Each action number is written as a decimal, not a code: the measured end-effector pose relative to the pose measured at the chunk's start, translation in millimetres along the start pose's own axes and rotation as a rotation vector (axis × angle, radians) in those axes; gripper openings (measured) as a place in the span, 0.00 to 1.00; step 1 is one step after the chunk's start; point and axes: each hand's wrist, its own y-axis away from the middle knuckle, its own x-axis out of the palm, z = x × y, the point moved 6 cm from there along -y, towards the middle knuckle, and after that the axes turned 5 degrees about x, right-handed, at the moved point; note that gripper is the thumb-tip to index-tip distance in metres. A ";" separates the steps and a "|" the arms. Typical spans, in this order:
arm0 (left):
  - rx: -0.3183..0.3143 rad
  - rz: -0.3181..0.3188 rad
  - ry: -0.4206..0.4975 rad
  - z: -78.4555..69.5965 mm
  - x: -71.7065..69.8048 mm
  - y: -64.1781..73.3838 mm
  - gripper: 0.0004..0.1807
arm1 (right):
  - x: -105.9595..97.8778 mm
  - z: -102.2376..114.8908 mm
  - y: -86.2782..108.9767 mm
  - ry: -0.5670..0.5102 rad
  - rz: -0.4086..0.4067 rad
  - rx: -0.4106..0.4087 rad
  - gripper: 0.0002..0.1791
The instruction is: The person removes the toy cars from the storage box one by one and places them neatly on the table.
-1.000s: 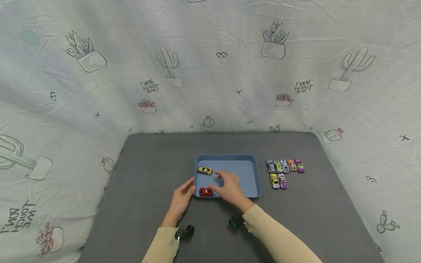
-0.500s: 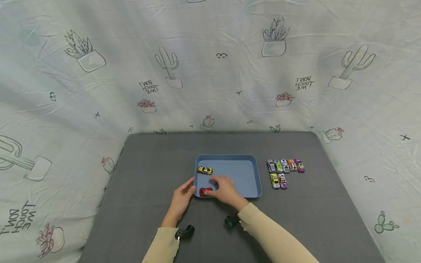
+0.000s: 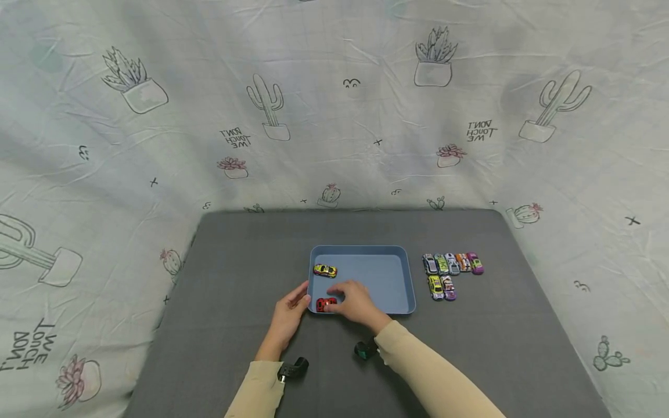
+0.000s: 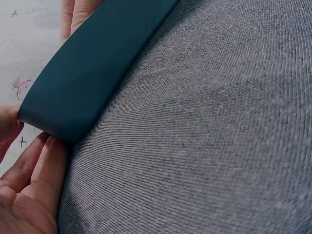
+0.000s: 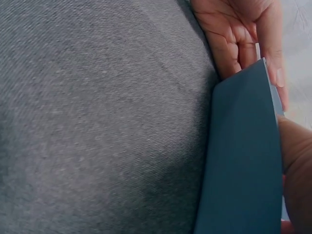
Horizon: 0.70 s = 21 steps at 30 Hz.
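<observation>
A blue tray (image 3: 366,248) lies on the grey table. My left hand (image 3: 288,318) holds its near left corner, thumb over the rim and fingers against the outer wall, as the left wrist view shows with the tray wall (image 4: 92,73). Inside the near left corner sits a red toy car (image 3: 323,304). My right hand (image 3: 358,303) reaches over the near rim and grips this car, thumb on its near side and fingers at its far side; the hand covers its right end. Farther back in the tray, a yellow toy car (image 3: 325,270) stands near the left wall.
To the right of the tray, several toy cars (image 3: 452,264) stand side by side in a row, with a yellow-green car (image 3: 436,288) and a white and purple car (image 3: 448,288) in front. A printed cloth (image 3: 334,116) hangs behind the grey table (image 3: 251,249).
My right hand has moved left and slightly toward me, its thumb and fingers closing in around the red car. The left hand stays at the tray's corner.
</observation>
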 end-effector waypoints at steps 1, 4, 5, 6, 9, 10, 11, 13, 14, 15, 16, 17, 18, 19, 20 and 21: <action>0.006 -0.003 0.000 0.4 0.1 -0.1 0.24 | 0.4 0.6 -0.3 0.010 0.006 -0.005 0.23; 0.009 -0.007 0.004 1.4 0.4 -0.4 0.24 | 1.3 1.4 -0.8 0.024 0.021 -0.005 0.20; 0.006 -0.007 0.004 1.7 0.5 -0.4 0.24 | 1.5 1.5 -0.6 0.022 0.027 -0.001 0.19; 0.007 -0.006 0.004 1.6 0.6 -0.3 0.24 | 1.8 1.4 -0.3 0.022 0.030 0.001 0.19; 0.003 0.005 0.010 -3.6 0.6 1.1 0.24 | 1.7 2.1 1.1 0.008 0.031 0.011 0.17; -0.001 0.015 0.010 -8.1 1.0 2.4 0.24 | 1.6 2.5 1.8 0.002 0.028 0.012 0.17; -0.002 0.020 0.013 -8.4 1.0 2.2 0.24 | 1.4 2.7 2.5 0.002 0.023 0.015 0.17; 0.001 0.023 0.017 -8.1 0.8 2.0 0.24 | 0.8 3.3 3.8 -0.003 0.010 0.021 0.17; 0.001 0.024 0.018 -8.0 0.9 2.0 0.24 | 0.6 3.3 4.3 -0.005 0.003 0.024 0.17; -0.002 0.024 0.015 -7.7 1.0 2.0 0.24 | -0.3 3.9 4.8 -0.011 -0.007 0.025 0.18; 0.007 0.018 0.013 -3.7 0.8 1.2 0.25 | -1.1 4.0 5.3 -0.017 -0.017 0.026 0.17; 0.013 0.009 0.011 0.8 0.6 0.2 0.25 | -1.9 3.9 5.6 -0.024 -0.024 0.028 0.17; 0.019 0.004 0.008 1.1 0.7 0.6 0.25 | -2.8 4.2 5.9 -0.033 -0.032 0.028 0.17; 0.027 0.005 0.003 0.8 1.0 1.0 0.25 | -3.5 4.2 6.2 -0.037 -0.040 0.026 0.17; 0.034 0.006 0.001 0.6 1.3 1.3 0.25 | -4.1 4.4 6.3 -0.038 -0.047 0.020 0.16; 0.035 0.003 0.002 0.8 1.5 1.5 0.25 | -4.7 4.5 6.5 -0.034 -0.053 0.019 0.16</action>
